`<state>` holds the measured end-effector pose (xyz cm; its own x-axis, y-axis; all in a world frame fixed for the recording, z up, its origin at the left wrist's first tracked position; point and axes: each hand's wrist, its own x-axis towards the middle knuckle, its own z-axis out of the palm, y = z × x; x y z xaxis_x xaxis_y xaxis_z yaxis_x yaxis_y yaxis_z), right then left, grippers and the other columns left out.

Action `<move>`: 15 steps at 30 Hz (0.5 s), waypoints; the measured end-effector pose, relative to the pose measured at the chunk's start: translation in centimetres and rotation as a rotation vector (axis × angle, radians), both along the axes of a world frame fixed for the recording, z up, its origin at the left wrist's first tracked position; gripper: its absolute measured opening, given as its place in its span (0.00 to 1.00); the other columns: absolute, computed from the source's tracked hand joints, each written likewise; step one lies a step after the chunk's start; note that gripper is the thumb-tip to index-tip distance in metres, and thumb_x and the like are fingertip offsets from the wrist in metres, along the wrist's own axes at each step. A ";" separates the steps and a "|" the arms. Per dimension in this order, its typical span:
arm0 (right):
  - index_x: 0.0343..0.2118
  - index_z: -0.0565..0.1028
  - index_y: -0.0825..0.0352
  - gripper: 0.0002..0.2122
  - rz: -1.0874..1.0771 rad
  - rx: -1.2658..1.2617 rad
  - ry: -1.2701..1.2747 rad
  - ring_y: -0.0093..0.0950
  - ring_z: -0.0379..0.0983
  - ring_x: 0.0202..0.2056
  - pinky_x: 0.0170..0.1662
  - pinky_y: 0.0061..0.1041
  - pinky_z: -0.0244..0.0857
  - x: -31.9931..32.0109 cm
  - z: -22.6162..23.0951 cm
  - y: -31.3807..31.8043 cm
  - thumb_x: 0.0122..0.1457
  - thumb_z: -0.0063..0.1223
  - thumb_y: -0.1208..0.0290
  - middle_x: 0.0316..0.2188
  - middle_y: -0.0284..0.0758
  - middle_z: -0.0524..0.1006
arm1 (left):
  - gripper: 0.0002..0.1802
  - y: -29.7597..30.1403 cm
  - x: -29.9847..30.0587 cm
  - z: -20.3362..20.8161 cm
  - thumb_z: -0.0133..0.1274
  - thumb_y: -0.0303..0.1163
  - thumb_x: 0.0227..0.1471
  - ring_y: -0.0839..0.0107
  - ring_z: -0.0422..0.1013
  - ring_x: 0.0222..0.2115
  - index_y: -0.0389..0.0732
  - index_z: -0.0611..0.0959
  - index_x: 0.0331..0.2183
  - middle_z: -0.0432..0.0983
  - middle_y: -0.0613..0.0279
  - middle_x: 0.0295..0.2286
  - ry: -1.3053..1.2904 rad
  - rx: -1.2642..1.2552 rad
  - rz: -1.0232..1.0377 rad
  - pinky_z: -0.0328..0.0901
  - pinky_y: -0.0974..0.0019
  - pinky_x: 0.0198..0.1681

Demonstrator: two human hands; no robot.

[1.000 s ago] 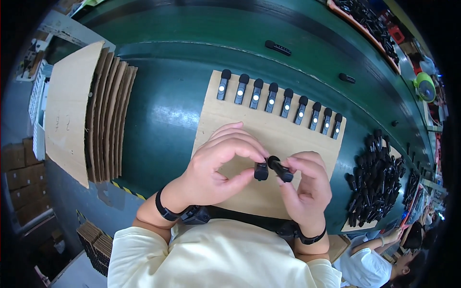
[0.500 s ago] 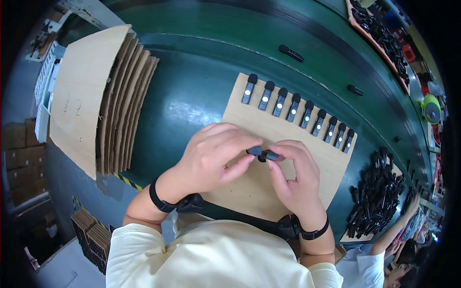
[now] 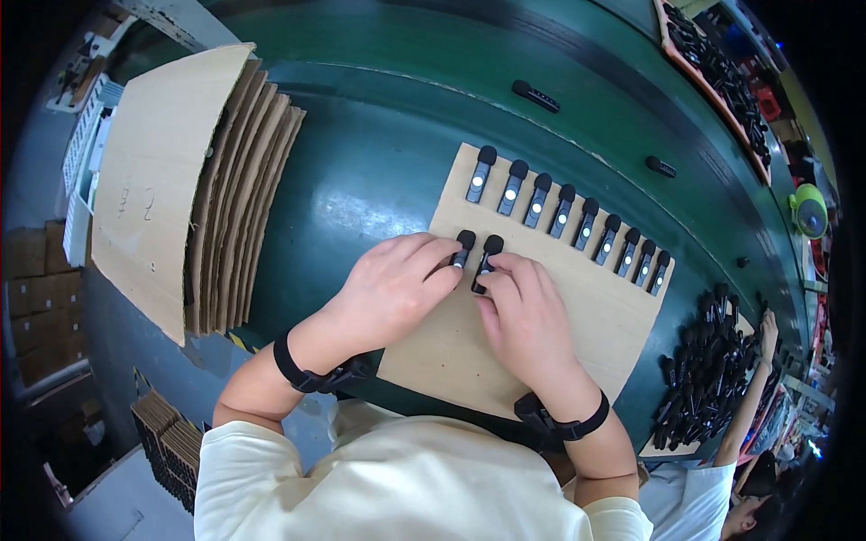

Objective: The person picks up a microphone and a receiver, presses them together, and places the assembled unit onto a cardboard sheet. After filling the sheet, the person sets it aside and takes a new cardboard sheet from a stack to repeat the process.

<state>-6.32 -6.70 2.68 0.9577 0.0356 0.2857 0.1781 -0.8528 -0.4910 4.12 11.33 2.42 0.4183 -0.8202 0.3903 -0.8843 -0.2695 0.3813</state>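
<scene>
Two small black lapel microphones with foam tips are in my fingers, side by side over a flat brown cardboard sheet [image 3: 442, 365]. My left hand [image 3: 390, 288] pinches the left microphone [image 3: 465, 239] by its body. The right microphone [image 3: 492, 244] is gripped by my right hand [image 3: 530, 329], fingers at its lower end. Both foam tips point away from me, and white round spots show on the bodies. Beyond them, a slanting row of several similar microphones [image 3: 562, 211] lies along the sheet's far edge, foam ends outward.
Folded cardboard sheets [image 3: 167, 194] stand stacked at the left of the green table [image 3: 361, 171]. A heap of black microphones [image 3: 704, 379] lies at the right. Black pieces [image 3: 537, 96] rest on the green strip behind. A co-worker's arm [image 3: 753, 392] reaches in at the right.
The two microphones were held together nearly end to end between my hands; now they are apart, parallel, and lower against the sheet. The pieces on the far strip have shifted slightly left.
</scene>
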 end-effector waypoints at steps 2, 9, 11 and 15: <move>0.37 0.73 0.66 0.15 0.013 -0.058 0.026 0.40 0.72 0.41 0.43 0.35 0.69 0.0 0.0 0.1 0.44 0.62 0.81 0.42 0.40 0.73 | 0.17 -0.1 0.0 -0.3 0.63 0.22 0.36 0.58 0.74 0.38 0.40 0.79 0.33 0.75 0.58 0.40 0.037 0.007 -0.011 0.71 0.60 0.38; 0.39 0.74 0.65 0.16 -0.015 -0.072 0.026 0.39 0.71 0.42 0.44 0.35 0.68 0.5 -0.4 0.0 0.45 0.62 0.80 0.43 0.39 0.72 | 0.17 -0.7 0.4 -0.6 0.63 0.22 0.38 0.58 0.74 0.37 0.39 0.79 0.35 0.73 0.57 0.39 0.095 0.039 0.075 0.72 0.61 0.36; 0.39 0.74 0.65 0.16 -0.025 -0.069 0.023 0.39 0.71 0.42 0.43 0.35 0.68 0.6 -0.6 0.1 0.45 0.62 0.80 0.43 0.39 0.72 | 0.17 -0.9 0.6 -0.7 0.63 0.22 0.38 0.58 0.74 0.37 0.39 0.79 0.35 0.73 0.58 0.39 0.101 0.036 0.082 0.72 0.61 0.36; 0.40 0.74 0.65 0.16 -0.055 -0.077 0.013 0.38 0.72 0.41 0.43 0.35 0.68 0.7 -1.1 0.0 0.45 0.62 0.80 0.43 0.39 0.72 | 0.18 -1.0 0.8 -0.8 0.63 0.22 0.38 0.59 0.74 0.36 0.39 0.79 0.36 0.74 0.58 0.39 0.113 0.020 0.099 0.72 0.61 0.35</move>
